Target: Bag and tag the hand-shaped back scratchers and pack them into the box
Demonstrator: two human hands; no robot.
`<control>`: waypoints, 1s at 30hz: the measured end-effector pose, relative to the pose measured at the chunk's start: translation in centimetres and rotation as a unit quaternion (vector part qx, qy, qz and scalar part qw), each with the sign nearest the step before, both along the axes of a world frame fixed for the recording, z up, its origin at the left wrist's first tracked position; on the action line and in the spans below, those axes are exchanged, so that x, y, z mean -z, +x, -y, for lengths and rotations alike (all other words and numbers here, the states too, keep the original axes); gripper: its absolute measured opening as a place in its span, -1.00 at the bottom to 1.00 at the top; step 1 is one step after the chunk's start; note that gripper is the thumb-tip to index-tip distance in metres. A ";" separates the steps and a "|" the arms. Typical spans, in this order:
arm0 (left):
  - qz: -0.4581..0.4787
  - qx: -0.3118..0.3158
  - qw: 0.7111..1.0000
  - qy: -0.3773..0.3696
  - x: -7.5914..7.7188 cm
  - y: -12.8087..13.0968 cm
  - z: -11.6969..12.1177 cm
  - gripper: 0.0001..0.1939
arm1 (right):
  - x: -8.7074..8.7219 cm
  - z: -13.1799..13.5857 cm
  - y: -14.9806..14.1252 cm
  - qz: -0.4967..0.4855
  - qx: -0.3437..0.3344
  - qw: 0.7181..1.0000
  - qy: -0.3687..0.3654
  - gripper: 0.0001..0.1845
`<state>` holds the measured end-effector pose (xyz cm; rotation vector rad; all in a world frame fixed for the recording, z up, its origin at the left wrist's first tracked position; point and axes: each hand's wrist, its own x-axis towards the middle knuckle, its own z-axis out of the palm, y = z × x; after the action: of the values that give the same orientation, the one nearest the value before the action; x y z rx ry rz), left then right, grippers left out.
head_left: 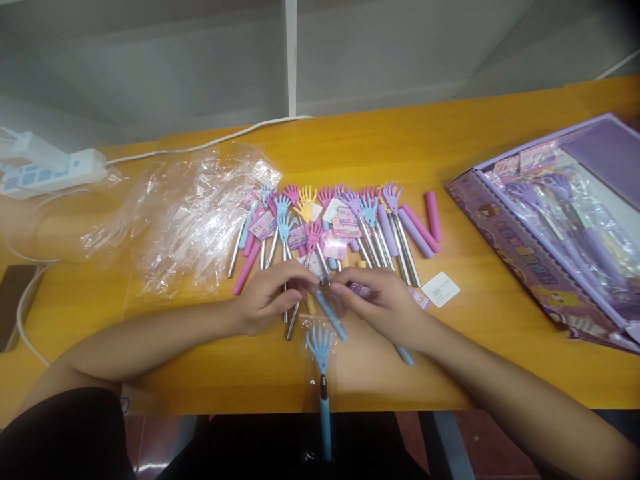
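My left hand and my right hand meet over the middle of the table, fingertips pinched close together. Whatever lies between their tips is small and I cannot make it out. Just below the fingers runs a light blue handle tube. Beyond them lies a row of back scratchers with hand-shaped heads, among them a pink one, a blue one and a purple one, on metal rods. Nearer me, a blue back scratcher in a clear bag reaches over the table's front edge.
Clear plastic bags are heaped on the left. At the right stands an open purple display box holding bagged back scratchers. A white card and a pink tube lie nearby. A power strip with a cable sits far left.
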<state>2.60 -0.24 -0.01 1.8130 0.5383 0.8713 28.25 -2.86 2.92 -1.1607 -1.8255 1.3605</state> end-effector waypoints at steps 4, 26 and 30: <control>-0.019 -0.016 0.996 0.090 -0.3 0.5 0.0 -0.66 | -0.2 -0.2 -0.1 -0.020 0.025 0.999 -0.009 -0.64; -0.041 -0.068 0.996 0.043 0.4 0.1 0.1 -0.52 | 1.6 -1.0 -0.2 -0.153 0.212 0.965 0.018 -0.62; -0.045 -0.069 0.996 0.041 0.3 0.2 0.1 -0.52 | 1.9 -0.8 -0.2 -0.187 0.221 0.956 0.051 -0.60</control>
<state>2.75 -0.37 -0.29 1.9142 0.6999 0.9202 28.09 -2.01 1.07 -1.0847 -1.2594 1.1167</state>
